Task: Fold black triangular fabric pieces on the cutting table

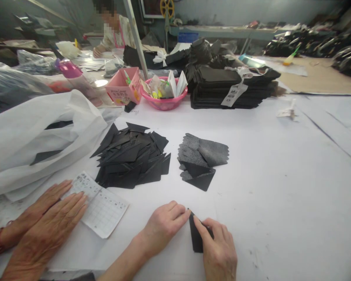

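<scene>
A small black fabric piece (196, 238) lies on the white table (280, 187) near the front edge. My left hand (163, 225) has its fingers curled together and pinches the piece's top corner. My right hand (219, 249) lies over the piece's right side, its forefinger pressed to the same corner. Beyond them sits a small stack of grey and black triangular pieces (201, 160), and to its left a larger heap of black triangular pieces (133, 156).
Another person's two hands (43, 226) rest crossed at the bottom left, on a printed paper slip (103, 207). A white plastic bag (38, 136) lies left. At the back stand a pink basket (165, 102), a pink box (123, 86) and stacked black fabric (231, 88). A seated person (114, 31) works far off.
</scene>
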A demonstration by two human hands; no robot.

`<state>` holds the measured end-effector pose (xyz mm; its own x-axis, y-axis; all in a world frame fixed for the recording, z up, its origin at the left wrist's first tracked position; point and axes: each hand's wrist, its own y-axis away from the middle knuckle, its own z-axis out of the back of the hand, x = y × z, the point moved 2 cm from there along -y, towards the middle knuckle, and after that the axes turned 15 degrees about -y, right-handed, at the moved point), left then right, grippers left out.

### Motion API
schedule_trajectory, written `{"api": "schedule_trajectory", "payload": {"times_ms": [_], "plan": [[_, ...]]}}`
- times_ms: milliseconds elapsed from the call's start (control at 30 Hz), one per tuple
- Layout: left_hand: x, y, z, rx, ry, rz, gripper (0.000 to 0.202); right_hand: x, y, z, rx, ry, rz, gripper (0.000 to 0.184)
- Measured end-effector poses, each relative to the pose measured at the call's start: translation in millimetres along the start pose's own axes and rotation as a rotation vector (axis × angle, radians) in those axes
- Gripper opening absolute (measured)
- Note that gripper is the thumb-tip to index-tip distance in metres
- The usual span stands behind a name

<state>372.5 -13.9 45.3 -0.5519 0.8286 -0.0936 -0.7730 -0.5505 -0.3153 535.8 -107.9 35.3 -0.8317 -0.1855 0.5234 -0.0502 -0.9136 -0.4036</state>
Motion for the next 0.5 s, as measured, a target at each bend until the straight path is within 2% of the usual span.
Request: {"api": "schedule_trajectory", "payload": {"times_ms": [267,500], "plan": [[-1.9,-0.7,0.1,-0.004,-0.02,0.002,0.021,1.5,-3.3,2.8,-0.01,0.052,0.051,0.034],[-4.5,-2.7,0.2,-0.046,-0.053,0.035,0.02,3.8,-4.8,5.8,0.05,0.087,0.07,0.035]]}}
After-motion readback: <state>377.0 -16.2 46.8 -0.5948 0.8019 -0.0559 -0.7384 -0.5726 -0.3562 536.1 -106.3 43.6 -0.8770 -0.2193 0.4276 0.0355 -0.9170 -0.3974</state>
